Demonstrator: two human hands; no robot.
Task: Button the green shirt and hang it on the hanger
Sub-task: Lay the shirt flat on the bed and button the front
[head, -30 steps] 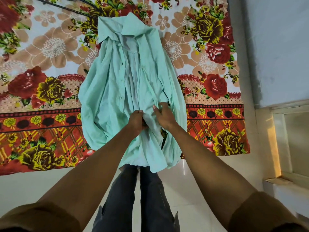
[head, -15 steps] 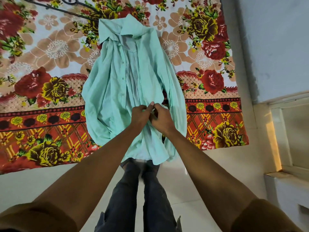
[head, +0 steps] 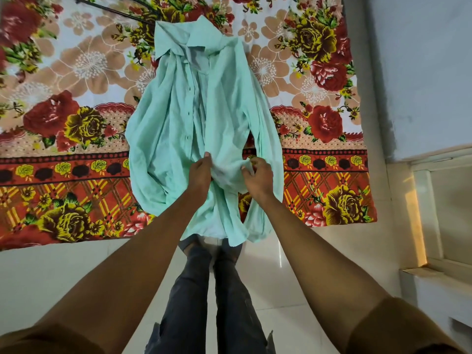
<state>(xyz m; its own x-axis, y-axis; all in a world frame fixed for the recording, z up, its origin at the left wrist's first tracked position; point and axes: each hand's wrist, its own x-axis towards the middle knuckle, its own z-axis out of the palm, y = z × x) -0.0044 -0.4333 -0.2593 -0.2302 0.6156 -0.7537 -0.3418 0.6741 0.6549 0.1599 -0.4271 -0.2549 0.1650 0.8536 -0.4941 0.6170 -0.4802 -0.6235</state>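
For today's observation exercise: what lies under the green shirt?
The green shirt lies on a floral sheet, visible all around it. Its hem overhangs the floor. Anything directly beneath the fabric is covered.

Brown short sleeves (head: 398,330) (bare forearms), dark grey trousers (head: 204,302).

surface: floral bedsheet (head: 76,103) | on it: green shirt (head: 173,139), collar far, hem overhanging near edge | black hanger (head: 107,10) at far edge
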